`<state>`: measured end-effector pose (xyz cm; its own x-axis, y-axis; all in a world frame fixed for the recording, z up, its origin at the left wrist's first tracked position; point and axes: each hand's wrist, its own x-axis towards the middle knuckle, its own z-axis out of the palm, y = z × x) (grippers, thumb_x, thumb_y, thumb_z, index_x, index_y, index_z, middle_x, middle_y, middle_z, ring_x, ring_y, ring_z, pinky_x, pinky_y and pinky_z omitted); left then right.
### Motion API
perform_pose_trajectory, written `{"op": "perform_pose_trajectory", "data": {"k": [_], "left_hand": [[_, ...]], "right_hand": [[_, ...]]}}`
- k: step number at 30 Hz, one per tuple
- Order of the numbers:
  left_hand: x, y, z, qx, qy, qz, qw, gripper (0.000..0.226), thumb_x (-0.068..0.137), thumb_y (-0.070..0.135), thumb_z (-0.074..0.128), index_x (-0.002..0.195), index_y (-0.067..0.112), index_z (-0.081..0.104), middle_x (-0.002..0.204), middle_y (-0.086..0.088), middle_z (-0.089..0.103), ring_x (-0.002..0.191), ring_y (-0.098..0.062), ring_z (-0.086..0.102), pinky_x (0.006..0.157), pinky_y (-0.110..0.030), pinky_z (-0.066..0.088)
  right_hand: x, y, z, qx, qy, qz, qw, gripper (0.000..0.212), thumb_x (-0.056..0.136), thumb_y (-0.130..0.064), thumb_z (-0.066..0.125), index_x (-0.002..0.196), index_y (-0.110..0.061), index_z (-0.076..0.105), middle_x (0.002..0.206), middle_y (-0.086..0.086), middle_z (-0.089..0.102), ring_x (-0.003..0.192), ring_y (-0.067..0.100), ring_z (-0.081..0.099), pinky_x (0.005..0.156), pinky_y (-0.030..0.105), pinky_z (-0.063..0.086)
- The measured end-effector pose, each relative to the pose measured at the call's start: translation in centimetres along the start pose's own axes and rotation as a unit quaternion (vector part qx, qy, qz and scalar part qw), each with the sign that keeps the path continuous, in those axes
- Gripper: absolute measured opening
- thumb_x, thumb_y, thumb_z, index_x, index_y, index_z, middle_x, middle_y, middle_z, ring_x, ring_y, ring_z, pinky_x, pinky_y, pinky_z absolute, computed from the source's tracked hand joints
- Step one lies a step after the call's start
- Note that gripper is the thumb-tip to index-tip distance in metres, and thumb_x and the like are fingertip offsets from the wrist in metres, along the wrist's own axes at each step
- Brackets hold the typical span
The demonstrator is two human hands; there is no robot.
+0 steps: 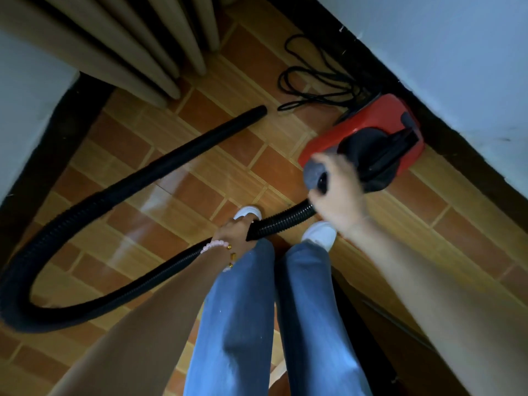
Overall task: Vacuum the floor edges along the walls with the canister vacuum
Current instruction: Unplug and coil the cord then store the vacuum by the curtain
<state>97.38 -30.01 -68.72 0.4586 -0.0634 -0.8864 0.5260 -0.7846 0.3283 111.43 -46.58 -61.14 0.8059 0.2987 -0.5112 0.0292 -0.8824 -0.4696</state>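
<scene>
A red canister vacuum (351, 130) with a black top sits on the tiled floor against the dark skirting of the right wall. Its black ribbed hose (85, 212) loops wide to the left and ends with its open mouth (261, 110) lying on the floor near the curtain. My left hand (235, 234), with a bead bracelet on the wrist, grips the hose close to my feet. My right hand (340, 190), blurred, is wrapped round the hose's grey end piece (313, 172) just in front of the canister.
A beige pleated curtain (137, 44) hangs at the top left. The black power cord (317, 78) lies in loose coils by the right wall behind the canister. Dark skirting (57, 132) borders the left wall. My white shoes (320, 232) stand on the brick-pattern tiles.
</scene>
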Motion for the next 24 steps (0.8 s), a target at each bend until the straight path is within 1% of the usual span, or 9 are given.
{"op": "perform_pose_trajectory", "data": {"k": [3, 6, 11, 14, 17, 19, 21, 22, 24], "left_hand": [[-0.1, 0.4, -0.4, -0.006, 0.005, -0.01, 1.0, 0.048, 0.09, 0.029, 0.056, 0.134, 0.019, 0.041, 0.123, -0.01, 0.055, 0.111, -0.03, 0.054, 0.095, -0.04, 0.045], [-0.2, 0.5, 0.3, -0.022, 0.009, -0.018, 1.0, 0.042, 0.09, 0.026, 0.053, 0.129, 0.019, 0.041, 0.112, -0.01, 0.06, 0.101, -0.029, 0.058, 0.083, -0.036, 0.05], [-2.0, -0.5, 0.3, -0.099, 0.003, 0.026, 0.995, 0.039, 0.088, 0.011, 0.053, 0.126, 0.015, 0.045, 0.115, -0.011, 0.061, 0.104, -0.029, 0.058, 0.084, -0.037, 0.048], [-4.0, -0.1, -1.6, -0.015, 0.039, 0.113, 0.993, 0.041, 0.087, 0.008, 0.049, 0.127, 0.017, 0.05, 0.12, -0.005, 0.058, 0.11, -0.026, 0.054, 0.086, -0.035, 0.046], [-7.3, 2.0, -4.5, 0.036, 0.157, 0.292, 0.943, 0.038, 0.086, 0.004, 0.047, 0.121, 0.013, 0.059, 0.119, -0.005, 0.063, 0.109, -0.026, 0.059, 0.085, -0.037, 0.051], [-9.4, 3.6, -6.2, 0.098, 0.337, 0.389, 0.852, 0.033, 0.085, 0.002, 0.048, 0.112, 0.009, 0.066, 0.113, -0.006, 0.067, 0.107, -0.027, 0.063, 0.089, -0.041, 0.052], [-11.0, 4.5, -8.3, 0.18, 0.5, 0.335, 0.778, 0.029, 0.087, 0.007, 0.053, 0.112, 0.013, 0.067, 0.118, -0.006, 0.067, 0.116, -0.027, 0.059, 0.103, -0.048, 0.04], [-11.3, 4.2, -9.5, 0.231, 0.531, 0.249, 0.776, 0.033, 0.087, 0.014, 0.056, 0.119, 0.016, 0.063, 0.126, -0.006, 0.062, 0.124, -0.029, 0.053, 0.108, -0.052, 0.031], [-11.8, 2.5, -11.6, 0.272, 0.426, 0.005, 0.863, 0.063, 0.084, 0.04, 0.06, 0.14, 0.018, 0.04, 0.145, -0.009, 0.044, 0.136, -0.033, 0.037, 0.11, -0.06, 0.018]], "right_hand": [[-2.2, -2.1, 4.5, -0.068, -0.156, -0.118, 0.978, 0.066, 0.081, -0.01, 0.061, 0.142, -0.018, 0.037, 0.14, 0.001, 0.042, 0.131, 0.021, 0.037, 0.115, 0.033, 0.025], [-2.4, -0.9, 8.4, -0.178, -0.266, -0.127, 0.939, 0.066, 0.081, -0.016, 0.062, 0.141, -0.017, 0.034, 0.139, 0.001, 0.041, 0.134, 0.021, 0.033, 0.12, 0.04, 0.01], [-2.3, 0.2, 10.7, -0.249, -0.267, -0.151, 0.919, 0.038, 0.09, -0.022, 0.055, 0.127, -0.013, 0.048, 0.128, 0.001, 0.051, 0.127, 0.021, 0.041, 0.118, 0.033, 0.002], [-2.0, 0.5, 10.7, -0.269, -0.273, -0.156, 0.911, 0.038, 0.093, -0.021, 0.05, 0.13, -0.011, 0.048, 0.13, 0.004, 0.05, 0.126, 0.021, 0.04, 0.118, 0.032, 0.006], [-2.3, -0.2, 10.9, -0.316, -0.292, -0.128, 0.894, 0.04, 0.099, -0.02, 0.042, 0.137, -0.01, 0.039, 0.127, 0.007, 0.049, 0.133, 0.023, 0.033, 0.119, 0.032, 0.008], [-2.3, -0.2, 11.0, -0.313, -0.292, -0.097, 0.898, 0.039, 0.1, -0.018, 0.041, 0.138, -0.009, 0.035, 0.113, 0.007, 0.049, 0.136, 0.023, 0.03, 0.116, 0.031, 0.012], [-2.2, 0.0, 11.0, -0.315, -0.276, -0.122, 0.9, 0.035, 0.097, -0.022, 0.048, 0.13, -0.013, 0.042, 0.124, 0.004, 0.048, 0.132, 0.023, 0.034, 0.115, 0.033, 0.015], [-2.1, 0.1, 10.9, -0.316, -0.28, -0.134, 0.897, 0.031, 0.094, -0.023, 0.051, 0.123, -0.014, 0.045, 0.126, 0.001, 0.048, 0.128, 0.022, 0.038, 0.115, 0.035, 0.016], [-2.2, 0.4, 10.9, -0.314, -0.281, -0.13, 0.898, 0.026, 0.092, -0.02, 0.053, 0.117, -0.016, 0.048, 0.124, -0.001, 0.05, 0.123, 0.021, 0.042, 0.116, 0.036, 0.018]]}}
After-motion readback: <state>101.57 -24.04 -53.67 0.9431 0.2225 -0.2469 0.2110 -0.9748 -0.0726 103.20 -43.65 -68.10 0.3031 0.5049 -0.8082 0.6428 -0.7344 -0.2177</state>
